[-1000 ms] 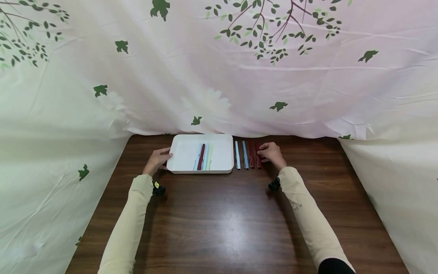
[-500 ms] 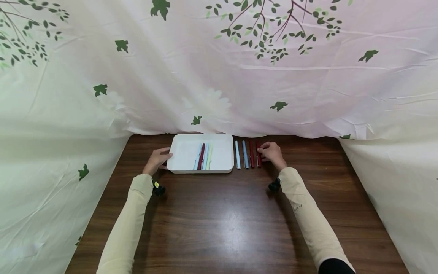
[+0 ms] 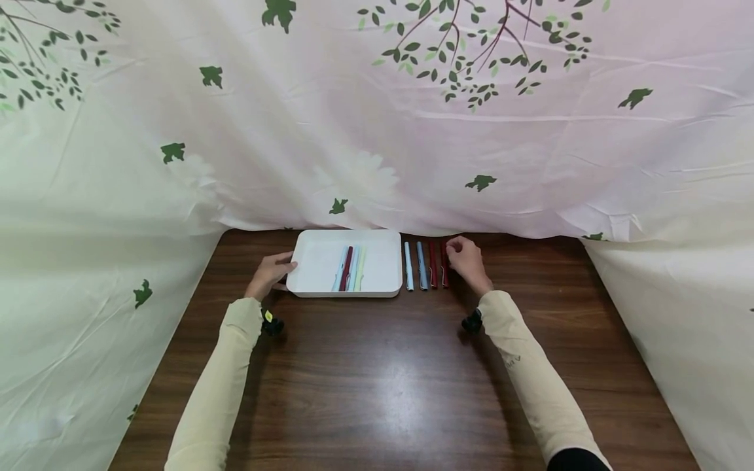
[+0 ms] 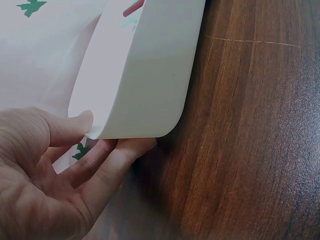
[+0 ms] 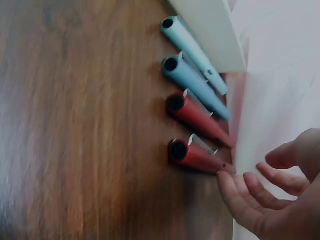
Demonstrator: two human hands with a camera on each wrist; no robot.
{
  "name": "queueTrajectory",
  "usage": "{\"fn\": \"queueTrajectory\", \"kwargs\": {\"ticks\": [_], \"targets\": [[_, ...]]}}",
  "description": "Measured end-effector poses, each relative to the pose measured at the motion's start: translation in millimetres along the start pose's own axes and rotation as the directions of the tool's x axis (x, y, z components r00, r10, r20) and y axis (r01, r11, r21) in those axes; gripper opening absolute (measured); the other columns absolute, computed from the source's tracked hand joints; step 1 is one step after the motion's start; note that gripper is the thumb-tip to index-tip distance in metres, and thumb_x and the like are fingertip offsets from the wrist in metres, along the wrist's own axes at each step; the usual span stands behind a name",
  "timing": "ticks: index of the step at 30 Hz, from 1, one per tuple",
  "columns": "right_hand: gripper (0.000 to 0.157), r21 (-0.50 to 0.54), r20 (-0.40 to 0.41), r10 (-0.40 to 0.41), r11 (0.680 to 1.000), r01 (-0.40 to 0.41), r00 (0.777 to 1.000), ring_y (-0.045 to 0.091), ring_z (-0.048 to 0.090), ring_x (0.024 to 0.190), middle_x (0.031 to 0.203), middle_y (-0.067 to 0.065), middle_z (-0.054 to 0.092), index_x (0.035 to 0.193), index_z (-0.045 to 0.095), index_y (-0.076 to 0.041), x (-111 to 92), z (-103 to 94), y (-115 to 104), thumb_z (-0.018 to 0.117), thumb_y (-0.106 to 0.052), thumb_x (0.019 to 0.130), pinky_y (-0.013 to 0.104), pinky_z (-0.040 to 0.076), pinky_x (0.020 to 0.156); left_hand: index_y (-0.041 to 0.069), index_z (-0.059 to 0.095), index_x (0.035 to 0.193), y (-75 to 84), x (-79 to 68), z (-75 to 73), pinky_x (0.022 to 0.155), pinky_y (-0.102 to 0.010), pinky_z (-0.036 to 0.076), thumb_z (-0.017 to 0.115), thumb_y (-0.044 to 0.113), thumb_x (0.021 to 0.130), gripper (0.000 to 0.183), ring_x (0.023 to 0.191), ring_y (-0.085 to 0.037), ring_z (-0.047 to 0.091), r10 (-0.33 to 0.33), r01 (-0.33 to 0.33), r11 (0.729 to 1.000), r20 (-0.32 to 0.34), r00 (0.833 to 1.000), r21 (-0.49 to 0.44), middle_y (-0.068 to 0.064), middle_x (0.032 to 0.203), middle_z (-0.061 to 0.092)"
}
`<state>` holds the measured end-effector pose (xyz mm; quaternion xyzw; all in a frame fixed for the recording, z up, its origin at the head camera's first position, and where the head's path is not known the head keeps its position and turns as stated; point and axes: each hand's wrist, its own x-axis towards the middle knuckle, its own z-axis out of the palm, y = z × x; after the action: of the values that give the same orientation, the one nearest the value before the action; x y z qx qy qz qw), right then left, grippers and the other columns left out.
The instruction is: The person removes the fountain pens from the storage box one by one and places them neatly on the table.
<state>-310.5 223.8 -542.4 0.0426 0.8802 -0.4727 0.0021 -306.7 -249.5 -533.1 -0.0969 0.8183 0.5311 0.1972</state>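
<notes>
My left hand (image 3: pixel 273 271) holds the left end of a white tray (image 3: pixel 318 281), thumb over the rim and fingers against the outside, as the left wrist view shows. In the tray lie a dark red pen (image 3: pixel 346 269), a yellow-green pen (image 3: pixel 360 269) and light blue ones. To the tray's right, a pale blue pen (image 5: pixel 192 52), a blue pen (image 5: pixel 195 86) and two red pens lie in a row. My right hand (image 5: pixel 275 200) is beside the outermost red pen (image 5: pixel 197 156), a fingertip at its far end, thumb apart from the fingers. The other red pen (image 5: pixel 197 117) lies untouched.
The dark wooden table (image 3: pixel 365 379) extends in front of the tray. A pale curtain (image 3: pixel 377 131) printed with leaves and birds hangs behind its far edge and along both sides. Both wrists carry small black cameras.
My right hand has shifted slightly away from the outermost red pen, its fingers drawing back from the pen's middle toward its far end. The left hand and tray stay in place.
</notes>
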Motion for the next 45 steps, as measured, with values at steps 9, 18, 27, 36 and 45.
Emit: {"fn": "queueTrajectory", "kwargs": {"ticks": [9,18,27,36,45], "targets": [[0.041,0.415,0.083,0.072,0.904,-0.100,0.994,0.042,0.067,0.116,0.138,0.032,0.062,0.149,0.050,0.005,5,2.5,-19,0.045,-0.014,0.113,0.044,0.061,0.091,0.009,0.032,0.165,-1.8,0.8,0.5,0.073,-0.029,0.059,0.052,0.025,0.111,0.060,0.127,-0.034,0.058,-0.015,0.015,1.000,-0.001,1.000,-0.008,-0.027,0.160,0.042],[0.046,0.513,0.206,0.102,0.836,-0.196,0.973,0.046,0.062,0.126,0.146,0.028,0.059,0.157,0.042,0.000,5,7.0,-40,0.043,-0.018,0.114,0.049,0.059,0.094,0.007,0.032,0.165,2.8,1.5,0.2,0.080,-0.035,0.060,0.052,0.025,0.111,0.060,0.132,-0.038,0.056,0.005,-0.005,1.000,0.003,1.000,-0.007,-0.027,0.160,0.042],[0.047,0.526,0.233,0.077,0.828,-0.192,0.969,0.049,0.062,0.125,0.143,0.029,0.060,0.158,0.042,-0.002,4,23.8,-48,0.045,-0.014,0.113,0.052,0.060,0.092,0.007,0.033,0.165,-1.4,2.5,0.1,0.082,-0.039,0.061,0.052,0.023,0.111,0.059,0.129,-0.039,0.058,0.008,-0.008,1.000,0.000,1.000,-0.010,-0.027,0.159,0.043],[0.046,0.464,0.255,-0.068,0.884,-0.060,0.965,0.057,0.061,0.119,0.139,0.039,0.055,0.153,0.043,0.009,-3,46.2,-59,0.049,-0.010,0.111,0.060,0.056,0.095,0.008,0.034,0.164,-2.3,3.2,1.5,0.081,-0.038,0.061,0.052,0.023,0.112,0.057,0.125,-0.038,0.060,0.018,-0.018,1.000,-0.011,1.000,0.003,-0.027,0.157,0.046],[0.042,0.382,0.315,-0.175,0.923,0.044,0.933,0.052,0.067,0.113,0.135,0.039,0.056,0.148,0.044,0.013,-7,71.7,-70,0.047,-0.005,0.110,0.052,0.061,0.088,0.006,0.035,0.164,-1.5,3.3,1.6,0.080,-0.037,0.061,0.052,0.023,0.111,0.058,0.123,-0.036,0.061,0.010,-0.010,1.000,-0.019,1.000,0.011,-0.027,0.158,0.044]]}}
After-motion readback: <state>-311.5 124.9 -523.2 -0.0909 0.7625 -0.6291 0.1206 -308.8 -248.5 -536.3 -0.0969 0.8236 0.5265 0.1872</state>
